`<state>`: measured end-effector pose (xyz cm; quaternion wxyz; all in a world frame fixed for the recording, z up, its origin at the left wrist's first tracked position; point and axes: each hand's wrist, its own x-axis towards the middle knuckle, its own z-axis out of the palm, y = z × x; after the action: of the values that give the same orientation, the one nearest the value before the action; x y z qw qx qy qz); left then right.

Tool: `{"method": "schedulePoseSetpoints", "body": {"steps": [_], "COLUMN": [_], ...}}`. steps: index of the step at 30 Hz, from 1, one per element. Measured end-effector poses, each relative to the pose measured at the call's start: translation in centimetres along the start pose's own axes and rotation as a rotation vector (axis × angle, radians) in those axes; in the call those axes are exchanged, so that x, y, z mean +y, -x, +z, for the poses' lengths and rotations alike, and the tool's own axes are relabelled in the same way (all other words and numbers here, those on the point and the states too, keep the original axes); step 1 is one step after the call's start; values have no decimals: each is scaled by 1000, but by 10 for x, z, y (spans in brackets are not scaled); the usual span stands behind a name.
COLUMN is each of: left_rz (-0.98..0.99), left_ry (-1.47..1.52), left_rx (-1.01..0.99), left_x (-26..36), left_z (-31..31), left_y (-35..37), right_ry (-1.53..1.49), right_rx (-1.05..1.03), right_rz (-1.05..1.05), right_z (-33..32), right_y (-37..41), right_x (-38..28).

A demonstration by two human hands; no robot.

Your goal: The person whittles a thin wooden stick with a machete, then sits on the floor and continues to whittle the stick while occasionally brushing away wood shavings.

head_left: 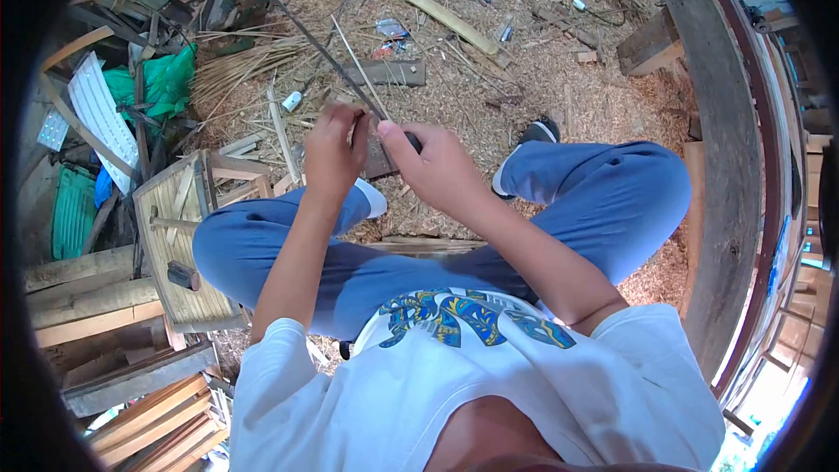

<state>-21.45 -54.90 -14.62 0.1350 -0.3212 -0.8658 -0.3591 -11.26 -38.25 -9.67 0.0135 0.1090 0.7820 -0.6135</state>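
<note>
My right hand is closed around the lower end of a long dark rod, with its thumb on top. A thin pale strip runs down to the same thumb, and a black piece shows beside the fingers. My left hand is just to the left, its fingers bent and pressed together near the rod. What those fingers hold, if anything, is hidden. Both hands are above the shaving-covered ground, between the knees.
A wooden stool-like box stands left, below a green bag. A bundle of thin sticks, a dark board and a long pale plank lie ahead. A thick beam runs along the right.
</note>
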Motion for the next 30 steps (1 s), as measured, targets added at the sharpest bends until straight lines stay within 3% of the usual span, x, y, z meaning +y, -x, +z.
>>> {"method": "schedulePoseSetpoints", "body": {"steps": [3, 6, 15, 19, 30], "left_rz": [-11, 5, 19, 10, 4], "left_ry": [48, 99, 48, 94, 39], "left_rx": [-34, 66, -36, 30, -20], "left_x": [-5, -1, -5, -1, -5], "left_z": [6, 6, 5, 3, 9], "left_y": [1, 4, 5, 2, 11], "right_ry": [-25, -25, -41, -69, -9], "right_rx": [-38, -20, -10, -32, -10], "right_rz": [33, 8, 42, 26, 68], "right_z": [5, 4, 5, 3, 6], "right_y": [-14, -14, -5, -9, -4], "right_x": [14, 15, 10, 5, 10]}}
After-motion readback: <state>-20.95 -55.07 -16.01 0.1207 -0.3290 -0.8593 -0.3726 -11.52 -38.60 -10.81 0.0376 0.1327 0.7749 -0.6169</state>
